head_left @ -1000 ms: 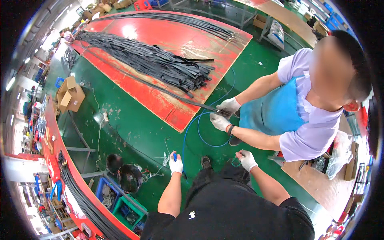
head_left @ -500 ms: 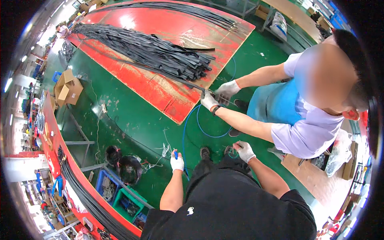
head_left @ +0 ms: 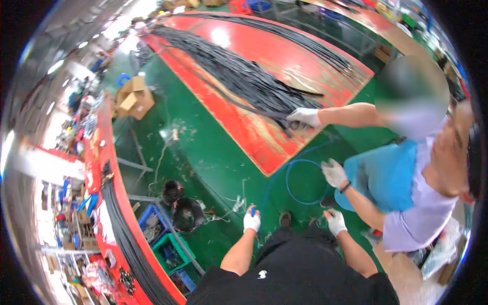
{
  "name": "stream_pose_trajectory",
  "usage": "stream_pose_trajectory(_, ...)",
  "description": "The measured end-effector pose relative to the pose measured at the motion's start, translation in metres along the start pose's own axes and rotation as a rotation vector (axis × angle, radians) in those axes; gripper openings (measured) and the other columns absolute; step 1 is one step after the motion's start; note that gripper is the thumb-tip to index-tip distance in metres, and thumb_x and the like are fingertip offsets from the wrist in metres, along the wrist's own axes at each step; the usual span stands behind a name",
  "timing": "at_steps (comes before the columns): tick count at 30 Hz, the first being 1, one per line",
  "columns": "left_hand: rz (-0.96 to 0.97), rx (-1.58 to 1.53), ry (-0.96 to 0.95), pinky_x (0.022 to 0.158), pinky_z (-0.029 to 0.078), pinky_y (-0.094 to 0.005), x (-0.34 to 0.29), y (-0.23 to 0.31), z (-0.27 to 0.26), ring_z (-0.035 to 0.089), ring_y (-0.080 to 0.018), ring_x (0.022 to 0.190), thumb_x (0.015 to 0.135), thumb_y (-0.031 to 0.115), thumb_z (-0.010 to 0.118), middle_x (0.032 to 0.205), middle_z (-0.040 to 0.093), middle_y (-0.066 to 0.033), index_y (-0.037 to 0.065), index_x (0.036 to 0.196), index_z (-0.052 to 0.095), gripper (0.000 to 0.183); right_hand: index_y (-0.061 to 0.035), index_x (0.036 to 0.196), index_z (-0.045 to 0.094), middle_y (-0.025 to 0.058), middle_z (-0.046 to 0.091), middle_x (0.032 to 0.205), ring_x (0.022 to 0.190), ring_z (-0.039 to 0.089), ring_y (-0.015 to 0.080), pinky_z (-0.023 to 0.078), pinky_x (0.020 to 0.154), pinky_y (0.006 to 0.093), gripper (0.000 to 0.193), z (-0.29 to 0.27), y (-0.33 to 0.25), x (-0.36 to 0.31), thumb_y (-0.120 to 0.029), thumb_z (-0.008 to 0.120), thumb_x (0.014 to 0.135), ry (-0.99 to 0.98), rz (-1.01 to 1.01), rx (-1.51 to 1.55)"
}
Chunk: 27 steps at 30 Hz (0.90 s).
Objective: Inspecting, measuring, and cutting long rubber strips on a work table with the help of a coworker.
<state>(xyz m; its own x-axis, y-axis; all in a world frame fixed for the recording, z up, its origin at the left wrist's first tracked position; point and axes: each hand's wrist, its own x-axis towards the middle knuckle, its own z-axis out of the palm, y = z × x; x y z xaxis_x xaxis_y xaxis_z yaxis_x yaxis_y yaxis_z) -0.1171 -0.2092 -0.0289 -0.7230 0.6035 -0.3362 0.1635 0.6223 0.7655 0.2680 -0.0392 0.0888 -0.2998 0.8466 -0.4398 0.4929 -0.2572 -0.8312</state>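
Observation:
My left hand (head_left: 251,221), in a white glove, is closed on a small blue tool (head_left: 253,210) whose kind I cannot make out. A thin blue hose (head_left: 269,185) runs down close to this hand. My right hand (head_left: 335,223), also gloved, has its fingers curled in front of my body; whatever they hold is too small to name. Ahead, a co-worker's gloved hand (head_left: 303,118) grips the end of a black strip at the long bundle of flat black strips (head_left: 229,68). The co-worker's other gloved hand (head_left: 334,173) hangs apart, nearer me.
A red table (head_left: 254,147) carries the bundle and more thin black lengths (head_left: 284,33). At left stand another red bench (head_left: 124,203), an open cardboard box (head_left: 136,99), blue and green crates (head_left: 170,249), and black coils (head_left: 187,214) on the green floor. The hose loops near the table corner.
The co-worker's hands, together at the table corner before, have parted: one is over the strips, the other drawn back. The view has shifted; my hands keep nearly the same pose.

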Motion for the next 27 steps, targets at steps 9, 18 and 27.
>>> stream_pose_trajectory(9,0.002,0.021,-0.003,0.082,0.053,-0.0357,-0.021,0.023,-0.002,0.065,-0.0218,0.082,0.098,0.023,0.067,0.093,0.069,-0.0087,0.014,0.136,0.062,0.039,-0.0015,0.084,0.069,0.0013,0.061,0.075,0.074,0.052,0.011,0.045,0.069,0.0316,0.029,0.001,0.037,0.014,-0.022,0.067,0.103,0.002,0.01,0.13)
stream_pose_trajectory(18,-0.009,0.058,-0.036,0.076,0.053,-0.0372,-0.029,0.03,-0.002,0.066,-0.0224,0.077,0.097,0.024,0.066,0.088,0.068,-0.0103,0.015,0.135,0.062,0.039,-0.0041,0.082,0.068,-0.0015,0.058,0.07,0.067,0.05,0.0094,0.041,0.063,0.0303,0.031,-0.003,0.029,0.006,-0.027,0.067,0.103,0.037,-0.026,0.116)
stream_pose_trajectory(27,0.038,0.105,-0.01,0.077,0.054,-0.037,-0.031,0.031,0.0,0.067,-0.0226,0.079,0.097,0.024,0.067,0.09,0.07,-0.0102,0.016,0.135,0.063,0.04,-0.0039,0.083,0.068,-0.001,0.059,0.071,0.066,0.051,0.0092,0.042,0.062,0.0299,0.03,-0.006,0.011,-0.002,-0.026,0.067,0.103,0.045,-0.003,0.146)
